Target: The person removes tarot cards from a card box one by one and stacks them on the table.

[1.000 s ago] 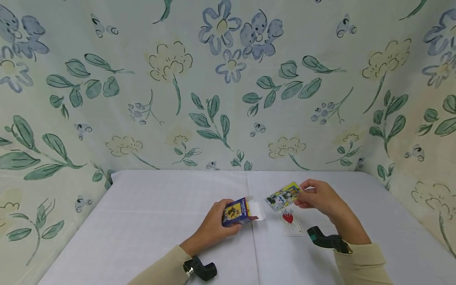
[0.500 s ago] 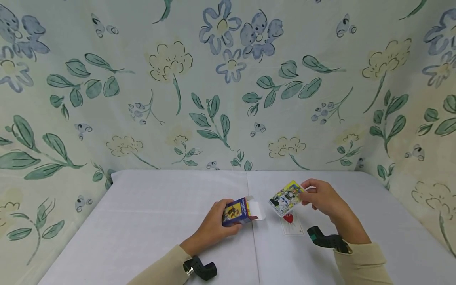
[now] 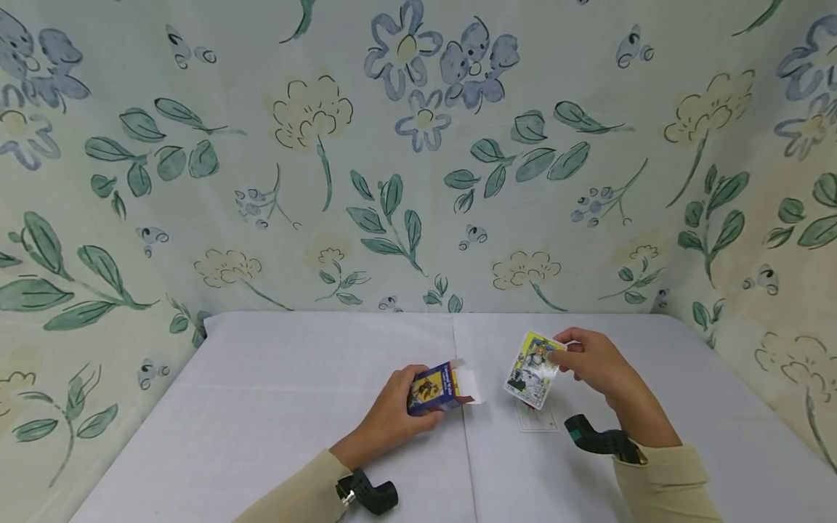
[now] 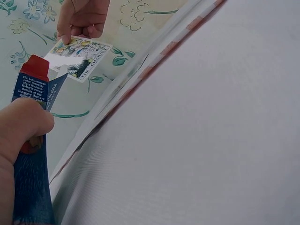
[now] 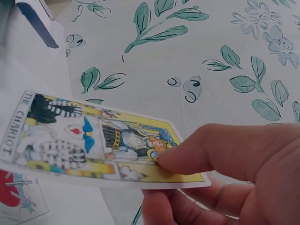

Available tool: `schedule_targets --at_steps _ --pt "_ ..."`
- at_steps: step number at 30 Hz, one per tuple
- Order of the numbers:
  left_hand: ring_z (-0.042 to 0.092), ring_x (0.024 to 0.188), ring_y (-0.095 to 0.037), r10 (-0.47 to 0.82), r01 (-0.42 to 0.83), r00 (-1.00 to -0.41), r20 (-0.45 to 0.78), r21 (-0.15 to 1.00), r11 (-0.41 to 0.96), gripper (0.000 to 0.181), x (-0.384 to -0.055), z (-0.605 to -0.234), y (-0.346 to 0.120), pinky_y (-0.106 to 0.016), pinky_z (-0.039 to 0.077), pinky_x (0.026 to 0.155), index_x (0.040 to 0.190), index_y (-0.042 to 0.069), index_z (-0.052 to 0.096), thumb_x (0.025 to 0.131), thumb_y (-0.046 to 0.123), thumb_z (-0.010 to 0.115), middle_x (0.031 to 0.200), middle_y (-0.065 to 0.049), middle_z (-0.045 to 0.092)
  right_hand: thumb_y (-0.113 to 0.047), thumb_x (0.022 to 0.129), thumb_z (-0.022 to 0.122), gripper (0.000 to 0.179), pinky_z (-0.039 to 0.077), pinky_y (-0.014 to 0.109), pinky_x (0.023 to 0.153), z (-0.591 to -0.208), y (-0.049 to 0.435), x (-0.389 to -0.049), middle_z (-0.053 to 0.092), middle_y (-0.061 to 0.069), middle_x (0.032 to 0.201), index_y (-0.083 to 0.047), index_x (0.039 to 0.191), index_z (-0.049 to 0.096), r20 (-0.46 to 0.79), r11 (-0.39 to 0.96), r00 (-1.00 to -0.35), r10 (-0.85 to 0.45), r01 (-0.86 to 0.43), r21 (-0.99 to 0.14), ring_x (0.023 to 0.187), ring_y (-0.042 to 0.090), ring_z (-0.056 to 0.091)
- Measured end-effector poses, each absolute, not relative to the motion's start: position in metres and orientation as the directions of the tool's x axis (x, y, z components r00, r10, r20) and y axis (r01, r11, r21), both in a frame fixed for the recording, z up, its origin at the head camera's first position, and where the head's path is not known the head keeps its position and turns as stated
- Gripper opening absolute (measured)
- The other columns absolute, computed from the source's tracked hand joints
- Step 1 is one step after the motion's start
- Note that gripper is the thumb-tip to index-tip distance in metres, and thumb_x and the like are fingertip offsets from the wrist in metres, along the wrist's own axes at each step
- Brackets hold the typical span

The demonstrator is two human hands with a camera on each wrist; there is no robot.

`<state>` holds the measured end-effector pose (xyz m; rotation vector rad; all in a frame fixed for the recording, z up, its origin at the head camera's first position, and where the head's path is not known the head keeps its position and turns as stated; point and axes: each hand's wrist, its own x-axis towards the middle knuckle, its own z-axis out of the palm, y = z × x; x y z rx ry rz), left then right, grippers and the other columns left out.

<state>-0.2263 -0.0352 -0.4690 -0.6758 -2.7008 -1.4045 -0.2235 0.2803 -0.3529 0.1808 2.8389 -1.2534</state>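
My left hand (image 3: 397, 407) grips a dark blue card box (image 3: 431, 391) with a yellow picture panel; its white flap hangs open toward the right. In the left wrist view, the thumb lies across the box's printed side (image 4: 33, 89), below a red end tab. A tarot card (image 3: 535, 370) printed "THE CHARIOT" is pinched at one corner by my right hand (image 3: 591, 363), thumb on its face and fingers underneath. Below it, a second tarot card (image 3: 540, 421) with a red heart lies on the table, mostly covered in the head view; its heart (image 5: 10, 190) shows in the right wrist view.
A white cloth with a centre crease covers the table (image 3: 294, 407). Behind and at both sides hangs a floral curtain (image 3: 418, 181). Black wrist cameras (image 3: 375, 495) sit on both forearms, over beige sleeves (image 3: 663, 483).
The Chariot card has turned from a slanted sideways position to nearly upright and shifted slightly right, now covering the heart on the lower card. My left hand and the box have stayed still.
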Motion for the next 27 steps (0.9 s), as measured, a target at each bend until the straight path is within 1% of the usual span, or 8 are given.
schedule_targets --at_steps 4,8,14,16,21,27 --pt "0.047 0.103 -0.012 0.363 0.384 -0.907 0.214 0.777 0.499 0.073 -0.2262 -0.4686 -0.0354 -0.032 0.045 0.086 0.138 0.020 0.041 0.078 0.045 0.075 0.118 0.004 0.049 -0.018 0.089 0.062 0.035 0.050 0.036 0.071 -0.3526 0.2800 -0.2234 0.068 0.016 0.097 0.003 0.116 0.055 -0.075 0.670 -0.993 0.087 0.114 -0.734 0.087 0.029 0.060" --pt "0.047 0.103 -0.012 0.363 0.383 -0.907 0.213 0.776 0.501 0.073 -0.2260 -0.4686 -0.0356 -0.032 0.045 0.087 0.138 0.020 0.041 0.078 0.046 0.075 0.118 0.004 0.049 -0.017 0.089 0.062 0.035 0.052 0.038 0.074 -0.3522 0.2798 -0.2229 0.067 0.019 0.101 0.003 0.117 0.055 -0.067 0.662 -0.994 0.086 0.107 -0.742 0.088 0.031 0.061" --pt "0.047 0.104 -0.012 0.362 0.380 -0.908 0.210 0.776 0.504 0.074 -0.2258 -0.4681 -0.0355 -0.033 0.045 0.088 0.139 0.019 0.041 0.078 0.045 0.075 0.120 0.003 0.049 -0.019 0.090 0.063 0.037 0.052 0.038 0.075 -0.3526 0.2803 -0.2226 0.065 0.022 0.107 0.004 0.119 0.056 -0.060 0.654 -0.996 0.070 0.091 -0.751 0.086 0.027 0.059" --pt "0.046 0.105 -0.012 0.362 0.379 -0.909 0.208 0.774 0.507 0.074 -0.2258 -0.4678 -0.0352 -0.034 0.045 0.089 0.139 0.018 0.041 0.079 0.045 0.075 0.121 0.003 0.049 -0.021 0.091 0.063 0.040 0.051 0.038 0.077 -0.3532 0.2803 -0.2227 0.064 0.022 0.108 0.005 0.120 0.056 -0.073 0.654 -0.994 0.075 0.104 -0.750 0.087 0.026 0.058" --pt "0.047 0.106 -0.012 0.362 0.380 -0.909 0.207 0.769 0.514 0.075 -0.2257 -0.4673 -0.0345 -0.035 0.045 0.090 0.139 0.017 0.041 0.079 0.046 0.074 0.122 0.003 0.050 -0.025 0.090 0.064 0.046 0.051 0.040 0.081 -0.3554 0.2810 -0.2239 0.061 0.022 0.113 0.007 0.122 0.056 -0.119 0.642 -0.987 0.111 0.162 -0.749 0.089 0.029 0.057" --pt "0.047 0.106 -0.012 0.359 0.379 -0.910 0.208 0.771 0.513 0.075 -0.2253 -0.4670 -0.0347 -0.034 0.045 0.090 0.140 0.018 0.041 0.079 0.045 0.074 0.122 0.003 0.049 -0.027 0.090 0.065 0.046 0.051 0.038 0.079 -0.3594 0.2820 -0.2257 0.061 0.022 0.113 0.005 0.122 0.058 -0.135 0.621 -0.982 0.131 0.187 -0.761 0.088 0.029 0.057"
